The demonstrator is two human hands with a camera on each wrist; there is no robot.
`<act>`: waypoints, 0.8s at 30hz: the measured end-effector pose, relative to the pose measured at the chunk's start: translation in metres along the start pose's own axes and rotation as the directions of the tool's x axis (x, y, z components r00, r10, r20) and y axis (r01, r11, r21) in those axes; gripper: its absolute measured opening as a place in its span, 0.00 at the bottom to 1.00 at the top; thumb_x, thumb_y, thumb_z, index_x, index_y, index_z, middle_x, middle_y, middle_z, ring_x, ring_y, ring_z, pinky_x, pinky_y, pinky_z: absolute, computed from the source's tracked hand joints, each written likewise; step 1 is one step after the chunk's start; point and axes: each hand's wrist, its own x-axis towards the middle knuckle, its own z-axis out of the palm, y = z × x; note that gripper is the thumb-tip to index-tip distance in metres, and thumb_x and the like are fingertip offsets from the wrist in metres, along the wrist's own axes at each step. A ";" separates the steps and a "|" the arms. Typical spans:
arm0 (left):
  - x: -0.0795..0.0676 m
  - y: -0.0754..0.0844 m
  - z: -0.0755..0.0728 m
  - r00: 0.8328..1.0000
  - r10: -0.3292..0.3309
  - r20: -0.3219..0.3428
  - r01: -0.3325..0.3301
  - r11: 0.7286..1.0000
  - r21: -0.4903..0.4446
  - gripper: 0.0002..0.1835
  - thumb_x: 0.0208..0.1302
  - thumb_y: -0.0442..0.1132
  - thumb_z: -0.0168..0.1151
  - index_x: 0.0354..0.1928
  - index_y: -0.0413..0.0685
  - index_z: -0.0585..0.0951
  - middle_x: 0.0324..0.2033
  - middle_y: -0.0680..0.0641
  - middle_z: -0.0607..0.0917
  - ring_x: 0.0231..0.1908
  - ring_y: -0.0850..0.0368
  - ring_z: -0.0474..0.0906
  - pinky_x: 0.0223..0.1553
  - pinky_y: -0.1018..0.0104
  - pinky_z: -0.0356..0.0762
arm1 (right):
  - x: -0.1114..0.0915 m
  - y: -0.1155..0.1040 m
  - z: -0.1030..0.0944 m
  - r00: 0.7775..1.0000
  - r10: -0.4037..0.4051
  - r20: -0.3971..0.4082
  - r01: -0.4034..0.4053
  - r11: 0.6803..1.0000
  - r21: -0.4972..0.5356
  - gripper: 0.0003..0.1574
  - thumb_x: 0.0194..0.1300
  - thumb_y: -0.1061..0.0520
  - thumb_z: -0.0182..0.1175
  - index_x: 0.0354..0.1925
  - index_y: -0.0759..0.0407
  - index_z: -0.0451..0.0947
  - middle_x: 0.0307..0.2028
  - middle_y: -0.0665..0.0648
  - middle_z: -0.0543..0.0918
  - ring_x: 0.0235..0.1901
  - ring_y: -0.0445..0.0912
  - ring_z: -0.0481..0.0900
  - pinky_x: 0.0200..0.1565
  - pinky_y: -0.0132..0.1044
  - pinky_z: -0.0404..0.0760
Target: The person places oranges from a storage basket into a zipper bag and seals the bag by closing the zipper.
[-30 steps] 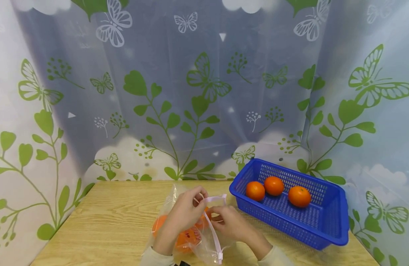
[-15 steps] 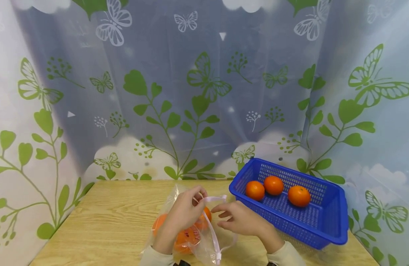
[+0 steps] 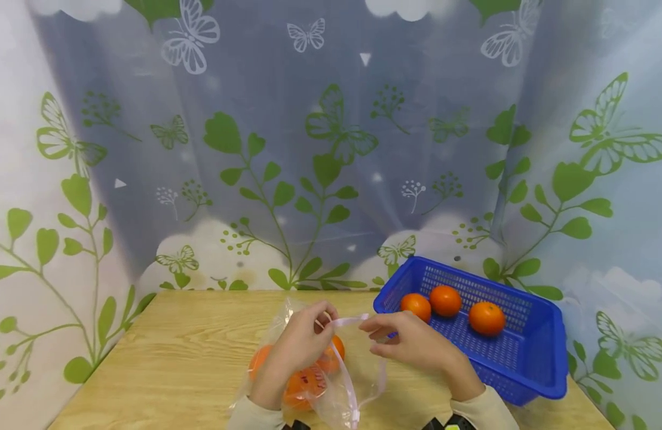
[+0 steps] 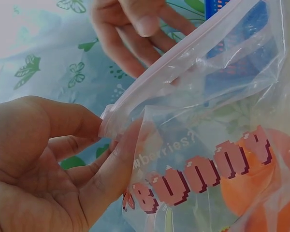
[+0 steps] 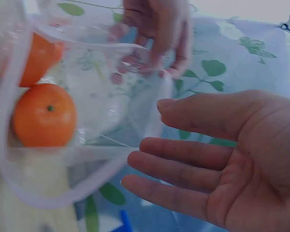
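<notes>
My left hand (image 3: pixel 301 343) pinches the rim of a clear zip bag (image 3: pixel 331 403) between thumb and fingers. The left wrist view shows red "BUNNY" lettering (image 4: pixel 203 176) on the bag's side. Its mouth gapes wide, edged by a pale pink zip strip (image 5: pixel 19 186). Several oranges (image 5: pixel 44 116) lie inside the bag. To the right of the mouth, my right hand (image 3: pixel 414 341) has its fingers extended and holds nothing. In the right wrist view its fingertips (image 5: pixel 135 157) overlap the zip strip.
At the right stands a blue perforated basket (image 3: pixel 543 343) with three oranges (image 3: pixel 487 318) in it; my right forearm overlaps its near side. The wooden table (image 3: pixel 186 352) extends leftward. A butterfly-printed curtain (image 3: pixel 266 77) hangs behind and at both sides.
My right hand has drawn back from the bag's mouth, moving right toward the basket, and the far part of the rim shows spread wider. My left hand keeps its pinch in the same place.
</notes>
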 end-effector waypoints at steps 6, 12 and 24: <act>0.000 0.000 0.003 1.000 0.013 -0.008 -0.013 1.000 0.019 0.04 0.70 0.30 0.56 0.41 0.44 0.79 0.32 0.46 0.83 0.27 0.57 0.77 0.21 0.73 0.79 | -0.002 -0.002 -0.026 0.999 -0.014 -0.037 0.010 0.995 -0.097 0.22 0.70 0.58 0.66 0.59 0.63 0.80 0.56 0.63 0.86 0.52 0.57 0.88 0.49 0.36 0.88; -0.001 0.001 0.002 1.000 0.009 -0.004 -0.009 1.000 0.013 0.04 0.70 0.30 0.56 0.42 0.43 0.79 0.32 0.45 0.82 0.25 0.60 0.76 0.20 0.72 0.79 | 0.001 0.000 -0.047 1.000 0.006 -0.013 -0.009 0.977 -0.213 0.21 0.69 0.59 0.67 0.58 0.62 0.81 0.55 0.64 0.86 0.51 0.59 0.88 0.52 0.49 0.88; 0.001 0.000 0.000 1.000 0.002 -0.017 -0.001 0.999 0.032 0.04 0.70 0.31 0.57 0.41 0.45 0.79 0.32 0.46 0.82 0.27 0.58 0.75 0.21 0.73 0.77 | 0.008 0.002 -0.067 0.998 0.050 0.042 -0.034 0.946 -0.321 0.22 0.68 0.57 0.67 0.59 0.58 0.82 0.56 0.61 0.87 0.51 0.59 0.87 0.50 0.49 0.88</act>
